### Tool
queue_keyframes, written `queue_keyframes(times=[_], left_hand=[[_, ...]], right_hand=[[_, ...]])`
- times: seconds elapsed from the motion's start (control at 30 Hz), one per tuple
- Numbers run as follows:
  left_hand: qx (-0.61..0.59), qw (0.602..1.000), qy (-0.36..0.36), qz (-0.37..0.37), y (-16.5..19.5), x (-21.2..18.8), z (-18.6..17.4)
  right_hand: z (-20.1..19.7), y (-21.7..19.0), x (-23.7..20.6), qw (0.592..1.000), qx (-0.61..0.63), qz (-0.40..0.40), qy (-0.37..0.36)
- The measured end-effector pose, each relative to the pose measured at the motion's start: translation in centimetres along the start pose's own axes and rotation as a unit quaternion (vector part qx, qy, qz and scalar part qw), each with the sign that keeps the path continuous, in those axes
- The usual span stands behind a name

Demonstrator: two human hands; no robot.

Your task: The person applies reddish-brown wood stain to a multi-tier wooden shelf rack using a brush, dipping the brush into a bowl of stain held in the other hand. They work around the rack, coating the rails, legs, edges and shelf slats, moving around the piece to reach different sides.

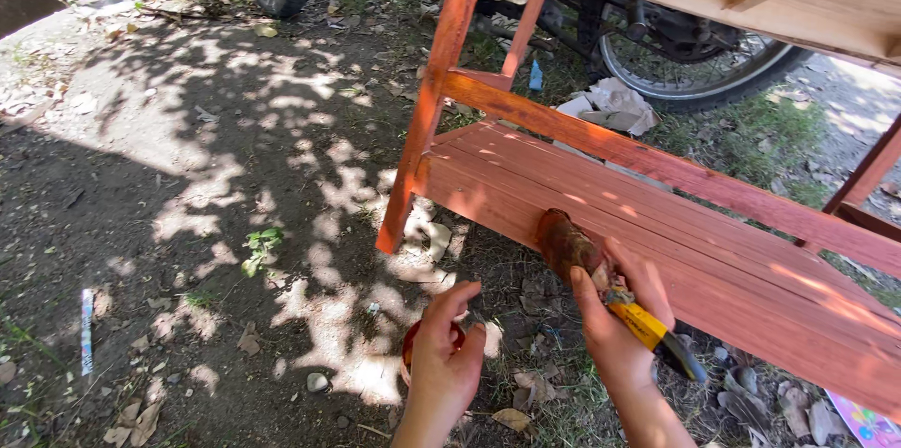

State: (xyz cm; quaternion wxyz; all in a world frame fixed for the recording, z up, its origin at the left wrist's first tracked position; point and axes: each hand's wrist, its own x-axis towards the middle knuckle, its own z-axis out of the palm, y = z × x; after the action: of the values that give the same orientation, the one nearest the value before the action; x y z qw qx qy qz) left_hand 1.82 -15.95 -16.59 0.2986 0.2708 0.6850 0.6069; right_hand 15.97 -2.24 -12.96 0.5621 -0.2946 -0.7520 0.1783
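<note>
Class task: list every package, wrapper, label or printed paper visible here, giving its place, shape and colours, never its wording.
Printed paper: bottom right corner on the ground, pink with colourful pictures.
Wrapper strip: left on the dirt, narrow, white and blue.
Crumpled paper: behind the red shelf, whitish.

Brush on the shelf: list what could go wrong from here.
1. The brush sits at the front edge of the slatted shelf, so stain may drip onto the dirt and leaves below.
2. The left hand holds a small container low and off to the side, out of the line of sight; it could tip.
3. The right hand grips close to the wet bristles and may get stained.
</note>
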Motion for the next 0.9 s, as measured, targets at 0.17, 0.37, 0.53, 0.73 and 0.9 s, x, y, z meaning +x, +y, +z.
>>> queue_keyframes(times=[0.17, 0.37, 0.53, 0.73, 0.9], left_hand=[[-0.002, 0.995, -0.031, 0.094, -0.9, -0.4, 1.8], [0.003, 0.999, -0.044, 0.028, -0.9, 0.6, 3.7], [0.043, 0.989, -0.116, 0.075, 2.3, 0.1, 6.4], [0.075, 0.973, -0.165, 0.140, 5.6, -1.3, 9.5], [0.125, 0.956, -0.199, 0.177, 6.8, -2.3, 12.1]], right_hand=[[-1.8, 0.0, 0.0, 0.998, -0.053, -0.018, -0.013], [-6.9, 2.2, -1.8, 0.987, -0.156, -0.027, 0.020], [-13.8, 5.1, -4.6, 0.951, -0.302, 0.027, 0.056], [-21.9, 8.9, -7.1, 0.890, -0.416, 0.158, 0.096], [-26.7, 10.9, -7.9, 0.943, -0.223, 0.094, 0.227]])
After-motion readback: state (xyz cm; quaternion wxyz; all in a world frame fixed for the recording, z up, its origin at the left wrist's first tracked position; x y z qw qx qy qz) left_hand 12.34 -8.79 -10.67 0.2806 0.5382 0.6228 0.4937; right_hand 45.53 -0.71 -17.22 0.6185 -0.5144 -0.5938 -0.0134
